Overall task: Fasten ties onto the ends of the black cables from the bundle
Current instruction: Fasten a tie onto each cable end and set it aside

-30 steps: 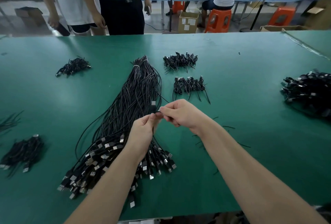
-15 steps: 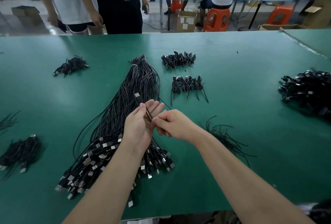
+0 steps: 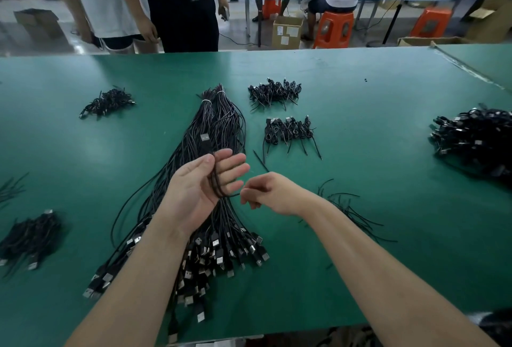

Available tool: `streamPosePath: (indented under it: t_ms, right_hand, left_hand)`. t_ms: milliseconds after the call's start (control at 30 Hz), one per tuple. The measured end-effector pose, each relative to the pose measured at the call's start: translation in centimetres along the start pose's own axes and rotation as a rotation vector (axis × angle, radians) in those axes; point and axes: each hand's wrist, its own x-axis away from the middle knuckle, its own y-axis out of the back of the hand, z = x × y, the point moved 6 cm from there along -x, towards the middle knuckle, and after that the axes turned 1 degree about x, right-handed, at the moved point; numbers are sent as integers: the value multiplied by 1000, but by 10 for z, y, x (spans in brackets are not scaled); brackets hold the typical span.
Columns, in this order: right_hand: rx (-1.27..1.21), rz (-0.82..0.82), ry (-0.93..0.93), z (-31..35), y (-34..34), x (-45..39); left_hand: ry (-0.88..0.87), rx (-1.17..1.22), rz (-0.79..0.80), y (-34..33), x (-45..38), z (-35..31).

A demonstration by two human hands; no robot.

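A long bundle of black USB cables (image 3: pixel 219 130) lies down the middle of the green table (image 3: pixel 374 136), plugs fanned out near me. My left hand (image 3: pixel 202 188) is raised palm-up over it, with one black cable (image 3: pixel 214 177) coiled around its fingers and the silver USB plug (image 3: pixel 205 138) sticking up past the fingertips. My right hand (image 3: pixel 270 193) is just to the right, fingers pinched on the thin black end of that cable or a tie; which one I cannot tell. Loose black ties (image 3: pixel 346 208) lie under my right forearm.
Small piles of coiled, tied cables sit at the back (image 3: pixel 274 91), centre right (image 3: pixel 289 130), back left (image 3: pixel 108 101) and near left (image 3: pixel 30 235). A big heap of cables (image 3: pixel 479 138) lies at the right edge. Two people (image 3: pixel 155 0) stand across the table.
My left hand has opened palm-up and lifted, with the cable now looped around its fingers. My right hand has pulled away to the right, drawing the thin end out.
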Motion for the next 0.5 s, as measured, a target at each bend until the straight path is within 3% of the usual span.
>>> streamPosePath:
  t_ms: [133, 333, 500]
  right_hand:
    - [136, 88, -5, -1, 7, -4]
    - [402, 271, -32, 8, 18, -12]
    - [522, 144, -16, 22, 37, -20]
  left_hand:
    - [116, -103, 170, -9, 17, 9]
    - [296, -325, 276, -14, 32, 38]
    - [260, -503, 116, -6, 22, 50]
